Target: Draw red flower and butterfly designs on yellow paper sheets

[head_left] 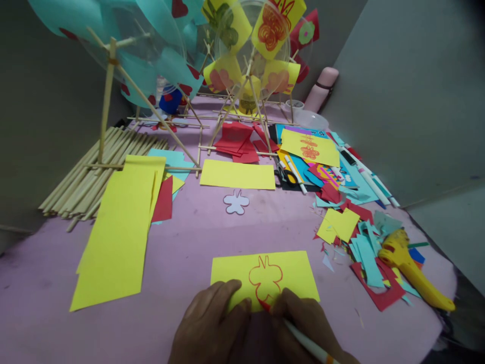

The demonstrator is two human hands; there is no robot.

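Note:
A yellow paper strip lies at the front of the table with a red butterfly outline drawn on it. My right hand grips a red felt-tip marker, its tip touching the paper at the lower part of the outline. Fingers stretched out, my left hand rests on the strip's lower left part and the table. Beyond the strip lies a small white butterfly cutout, and behind that another yellow strip without drawing.
Yellow sheets and a pile of wooden sticks lie on the left. Stick frames with paper-decorated wheels stand at the back. On the right are scissors, paper scraps and a yellow glue gun.

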